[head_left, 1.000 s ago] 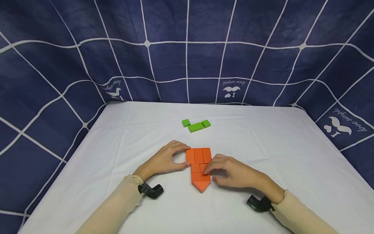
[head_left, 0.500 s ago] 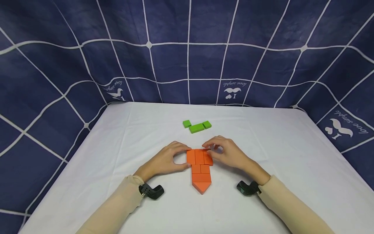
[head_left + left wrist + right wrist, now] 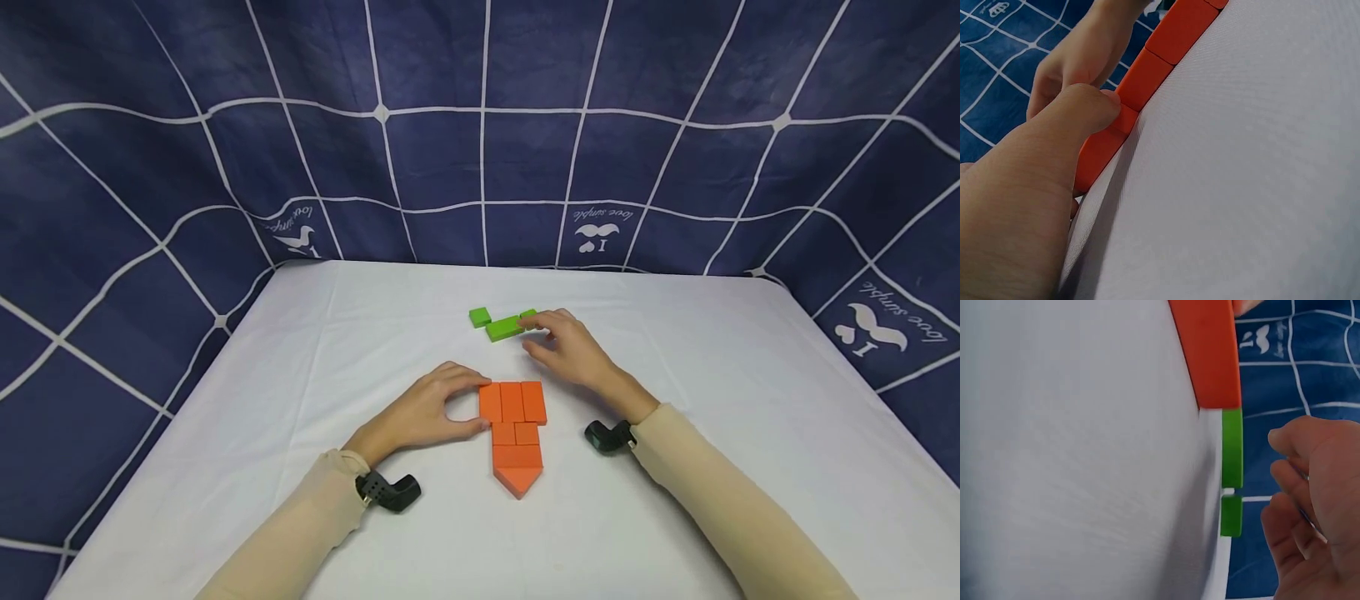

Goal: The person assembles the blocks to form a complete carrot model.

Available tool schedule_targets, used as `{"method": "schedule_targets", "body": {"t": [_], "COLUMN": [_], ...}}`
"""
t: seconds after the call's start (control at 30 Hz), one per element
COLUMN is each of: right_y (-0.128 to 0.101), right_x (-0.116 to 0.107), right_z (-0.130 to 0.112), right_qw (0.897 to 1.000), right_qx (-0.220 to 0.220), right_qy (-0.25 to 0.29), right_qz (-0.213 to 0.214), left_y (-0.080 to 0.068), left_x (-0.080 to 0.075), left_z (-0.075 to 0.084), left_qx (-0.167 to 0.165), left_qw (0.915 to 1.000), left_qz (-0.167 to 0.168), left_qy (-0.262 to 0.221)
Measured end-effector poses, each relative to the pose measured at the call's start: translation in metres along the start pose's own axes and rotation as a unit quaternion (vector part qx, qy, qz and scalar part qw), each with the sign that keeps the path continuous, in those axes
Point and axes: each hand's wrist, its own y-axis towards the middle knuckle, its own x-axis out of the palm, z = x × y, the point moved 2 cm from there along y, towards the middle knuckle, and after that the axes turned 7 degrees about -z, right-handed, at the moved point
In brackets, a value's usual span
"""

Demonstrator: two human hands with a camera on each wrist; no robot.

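Observation:
Flat orange blocks form a joined shape on the table, with a pointed block (image 3: 517, 479) at the near end. At its far left, my left hand (image 3: 423, 408) holds an orange block (image 3: 490, 403) by its ends between thumb and index finger. In the left wrist view the thumb (image 3: 1088, 106) lies against the orange side. My right hand (image 3: 573, 350) hovers over the green blocks, fingers loosely bent and holding nothing. One fingertip is in front of the small green block (image 3: 528, 314); contact cannot be told. The long green block (image 3: 504, 327) is just left of the fingertips.
A second small green block (image 3: 479, 317) lies left of the long one. White cloth (image 3: 360, 333) covers the table. A dark blue checked curtain (image 3: 450, 158) hangs behind it and along both sides. Each wrist wears a black camera mount (image 3: 390, 492).
My right hand has moved forward from the orange blocks' right side, past their far right block, to the green blocks. My left hand has stayed at the far left orange block.

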Motion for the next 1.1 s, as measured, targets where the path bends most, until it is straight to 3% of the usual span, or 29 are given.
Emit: {"method": "schedule_targets", "body": {"t": [0.17,0.57,1.1], "right_y": [0.016,0.036,0.036], "right_x": [0.002,0.007,0.007], "right_z": [0.009,0.017,0.018], "right_qw": [0.999,0.995,0.994], "right_qx": [0.033,0.064,0.041], "right_qy": [-0.015,-0.064,-0.089], "right_qz": [-0.004,-0.045,-0.054], "left_y": [0.0,0.0,0.0], "left_x": [0.0,0.0,0.0], "left_z": [0.0,0.0,0.001], "left_qx": [0.0,-0.004,0.0], "left_qw": [1.0,1.0,1.0], "left_qz": [-0.005,-0.009,0.0], "left_qy": [-0.003,0.0,0.002]}}
